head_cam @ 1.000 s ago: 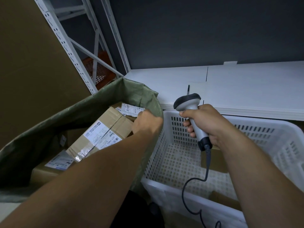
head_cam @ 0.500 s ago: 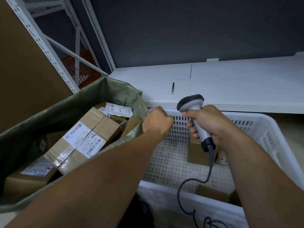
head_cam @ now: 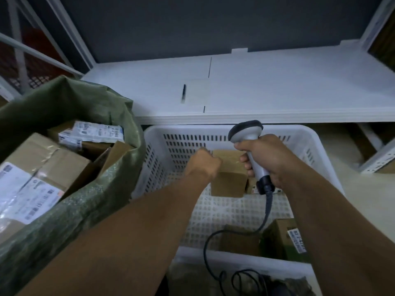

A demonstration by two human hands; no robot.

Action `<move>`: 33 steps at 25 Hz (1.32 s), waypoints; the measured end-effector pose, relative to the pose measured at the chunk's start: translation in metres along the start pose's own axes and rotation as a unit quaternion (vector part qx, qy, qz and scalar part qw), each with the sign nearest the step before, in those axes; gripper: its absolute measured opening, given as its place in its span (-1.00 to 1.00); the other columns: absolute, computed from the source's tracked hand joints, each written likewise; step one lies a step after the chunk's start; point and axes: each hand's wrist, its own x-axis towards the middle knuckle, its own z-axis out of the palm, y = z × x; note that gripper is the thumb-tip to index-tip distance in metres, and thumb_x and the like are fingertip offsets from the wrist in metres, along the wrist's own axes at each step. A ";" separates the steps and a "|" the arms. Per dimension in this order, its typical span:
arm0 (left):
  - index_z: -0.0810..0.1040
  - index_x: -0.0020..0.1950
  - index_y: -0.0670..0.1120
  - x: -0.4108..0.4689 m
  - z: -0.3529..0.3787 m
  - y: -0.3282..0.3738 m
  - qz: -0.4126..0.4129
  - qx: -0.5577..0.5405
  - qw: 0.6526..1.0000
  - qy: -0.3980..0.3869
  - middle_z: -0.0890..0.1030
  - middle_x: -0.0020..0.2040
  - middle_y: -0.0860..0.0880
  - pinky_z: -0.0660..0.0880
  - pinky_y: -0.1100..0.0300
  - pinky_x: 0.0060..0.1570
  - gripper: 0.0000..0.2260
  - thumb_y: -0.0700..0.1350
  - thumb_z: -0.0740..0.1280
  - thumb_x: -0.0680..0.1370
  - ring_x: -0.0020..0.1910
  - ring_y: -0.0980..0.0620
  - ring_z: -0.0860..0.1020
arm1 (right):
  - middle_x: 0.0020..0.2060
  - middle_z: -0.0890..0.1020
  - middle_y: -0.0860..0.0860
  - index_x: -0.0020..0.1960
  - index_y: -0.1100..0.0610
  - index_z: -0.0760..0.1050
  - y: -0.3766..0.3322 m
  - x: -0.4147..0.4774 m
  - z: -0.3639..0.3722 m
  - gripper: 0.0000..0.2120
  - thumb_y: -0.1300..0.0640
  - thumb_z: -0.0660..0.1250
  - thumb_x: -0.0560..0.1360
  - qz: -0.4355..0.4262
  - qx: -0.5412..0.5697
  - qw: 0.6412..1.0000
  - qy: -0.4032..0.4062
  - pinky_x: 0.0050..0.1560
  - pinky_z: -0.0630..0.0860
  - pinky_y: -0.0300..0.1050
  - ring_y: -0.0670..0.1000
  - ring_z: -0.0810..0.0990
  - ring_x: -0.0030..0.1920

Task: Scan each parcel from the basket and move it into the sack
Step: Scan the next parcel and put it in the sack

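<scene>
A white plastic basket point(head_cam: 235, 129) sits in front of me, below a white shelf. Inside it a plain cardboard parcel point(head_cam: 229, 180) stands near the far wall. My left hand point(head_cam: 203, 165) reaches into the basket, its fingers curled on the parcel's left edge. Just right of that parcel, my right hand point(head_cam: 271, 161) grips a grey handheld scanner point(head_cam: 245, 131), whose head is up over the basket. Two more parcels point(head_cam: 284, 238) lie at the basket's near side. The green sack point(head_cam: 85, 210) stands open on the left, and several labelled boxes point(head_cam: 53, 163) are inside it.
The scanner's black cable point(head_cam: 213, 242) loops down over the basket's near rim. On the white shelf point(head_cam: 277, 86) behind the basket lie a black pen point(head_cam: 184, 92) and a sheet of paper. Metal racking point(head_cam: 70, 39) rises at the back left.
My left hand has moved right from the sack's rim into the basket and reached the cardboard parcel. My view has swung right. The right hand keeps its hold on the scanner.
</scene>
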 end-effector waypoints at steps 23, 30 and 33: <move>0.12 0.58 -0.21 0.067 0.107 -0.035 0.069 0.267 0.956 -0.103 0.21 0.54 -0.20 0.38 -0.11 0.39 -0.49 -0.15 0.18 0.66 0.53 -0.21 0.16 | -0.37 0.57 0.12 0.01 0.33 0.60 0.034 0.043 -0.007 -0.84 0.21 0.41 0.56 0.047 0.037 0.996 0.059 -0.49 0.46 -0.19 -0.03 0.47 -0.55; -0.29 0.65 -0.02 0.073 0.105 -0.031 -0.062 0.093 0.986 -0.123 -0.12 0.64 -0.21 0.31 -0.20 0.46 -0.03 -0.09 0.43 0.56 0.59 -0.31 0.07 | -0.35 0.57 0.13 0.02 0.35 0.60 0.037 0.043 -0.009 -0.82 0.20 0.41 0.57 0.053 0.034 0.997 0.050 -0.47 0.47 -0.17 -0.01 0.48 -0.52; -0.37 0.61 0.10 0.076 0.103 -0.043 -0.210 -0.102 0.956 -0.176 0.07 0.61 -0.22 0.61 -0.20 -0.03 0.18 -0.16 0.56 0.43 0.46 -0.33 0.33 | -0.34 0.57 0.14 0.05 0.35 0.59 0.038 0.043 -0.010 -0.81 0.20 0.42 0.57 0.053 0.033 0.997 0.050 -0.44 0.48 -0.15 -0.01 0.49 -0.52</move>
